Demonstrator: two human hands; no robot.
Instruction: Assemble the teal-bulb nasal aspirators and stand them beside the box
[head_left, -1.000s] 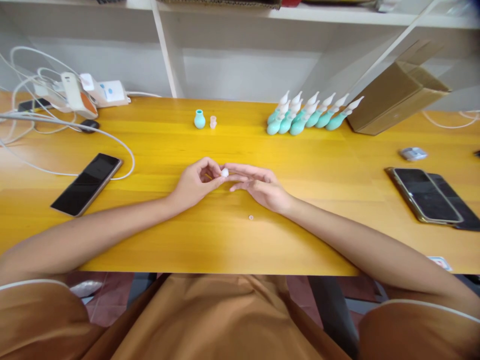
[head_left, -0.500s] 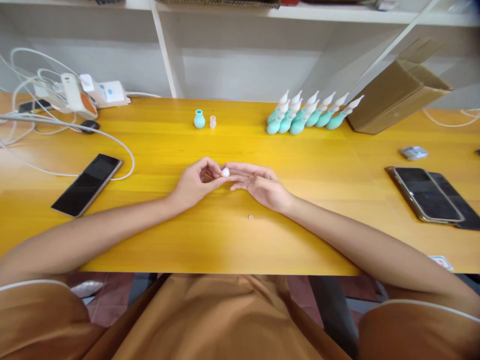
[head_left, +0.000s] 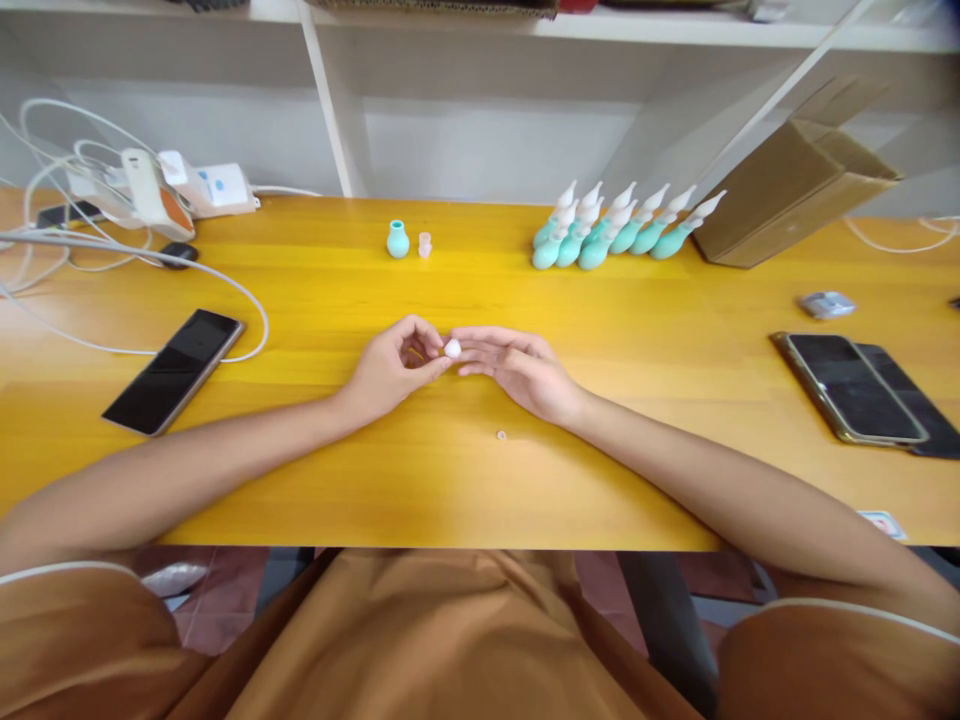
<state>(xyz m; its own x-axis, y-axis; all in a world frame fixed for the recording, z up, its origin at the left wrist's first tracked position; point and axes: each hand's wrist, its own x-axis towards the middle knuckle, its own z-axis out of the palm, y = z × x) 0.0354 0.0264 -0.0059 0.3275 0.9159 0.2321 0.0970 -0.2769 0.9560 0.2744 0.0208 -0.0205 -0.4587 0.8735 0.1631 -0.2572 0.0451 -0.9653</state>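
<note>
Likely a two-handed handling step: left hand [head_left: 386, 372] pinches small white piece [head_left: 452, 348] over the desk [head_left: 420, 490], right hand [head_left: 536, 380] beside it, fingers loosely spread, contact unclear; next move calls for steady pinch.

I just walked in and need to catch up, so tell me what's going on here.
The person's left hand pinches a small white piece. The right hand is beside it, fingers extended toward the piece; whether they touch it is unclear. A tiny ring lies on the table, nearer the person. Beyond the hands, an open teal bulb stands beside a small pinkish part, with white-tipped teal bulbs grouped farther right.
</note>
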